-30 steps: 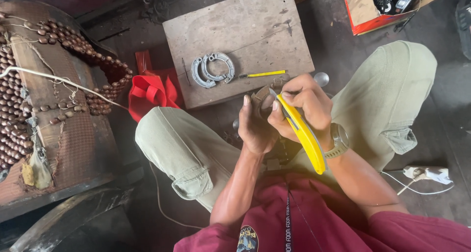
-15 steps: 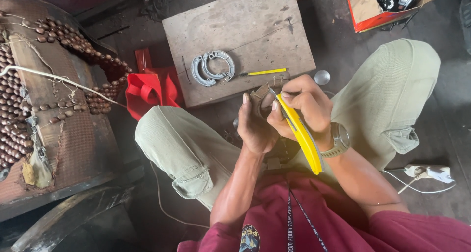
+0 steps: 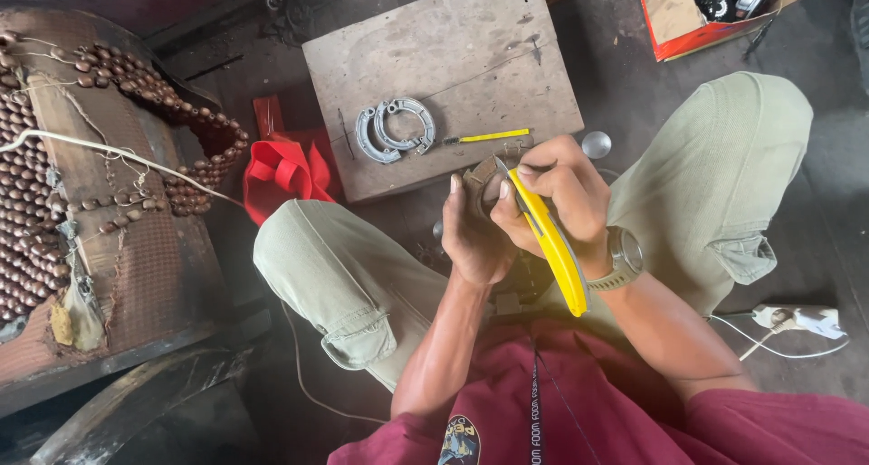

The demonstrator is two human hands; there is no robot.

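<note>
Beads: strings of brown wooden beads (image 3: 54, 184) drape over the worn seat frame at the far left, where they lay a second ago.
Red cloth: a crumpled red cloth (image 3: 285, 171) lies on the floor against the left edge of the wooden board (image 3: 471, 39), unmoved.
Brake shoes: a pair of grey curved brake shoes (image 3: 394, 130) rests near the front edge of the board, untouched over the last second.
Small yellow tool: a thin yellow-handled tool (image 3: 489, 137) lies just right of the shoes, near the front edge, in the same spot.
Left hand: the left hand (image 3: 475, 230) stays closed around a small dark curved piece (image 3: 484, 177), held over the lap just off the board's front edge; what the piece is I cannot tell.
Right hand: the right hand (image 3: 557, 198) stays clamped on a yellow utility knife (image 3: 548, 243), its tip against the piece.
Change: barely any; both hands have hardly shifted, so the cutting or scraping looks mid-way and slow.
Box: a red-edged cardboard box (image 3: 688, 30) sits on the floor at upper right.
</note>
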